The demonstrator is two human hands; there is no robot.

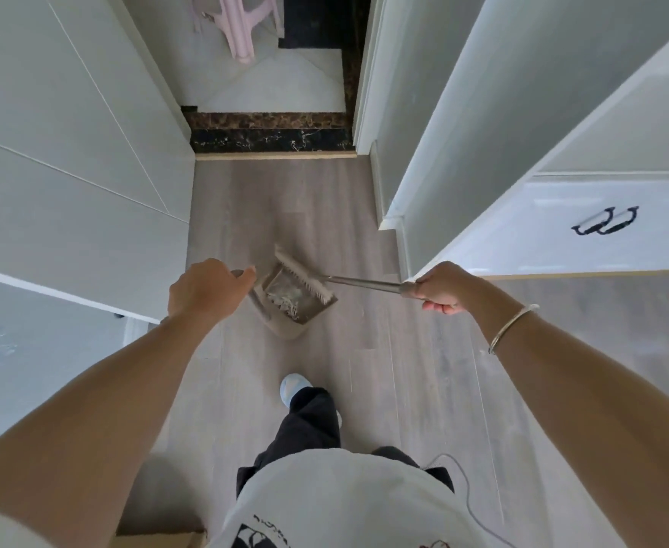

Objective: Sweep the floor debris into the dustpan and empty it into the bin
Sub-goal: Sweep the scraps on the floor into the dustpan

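Observation:
A beige dustpan (285, 328) hangs over the grey wood floor (305, 215) in the middle of the view, with pale debris (285, 304) lying inside it. My left hand (202, 290) grips the top of the dustpan's upright handle. My right hand (441, 286) grips the metal handle of a broom (364, 282). The broom's bristle head (305, 274) lies across the dustpan's mouth. No bin is in view.
White cabinet doors (72, 172) line the left side. A white wall and a drawer unit with a black handle (605, 223) stand on the right. A dark marble threshold (269, 132) crosses the doorway ahead, with a pink stool (242, 21) beyond. My foot (293, 387) steps forward.

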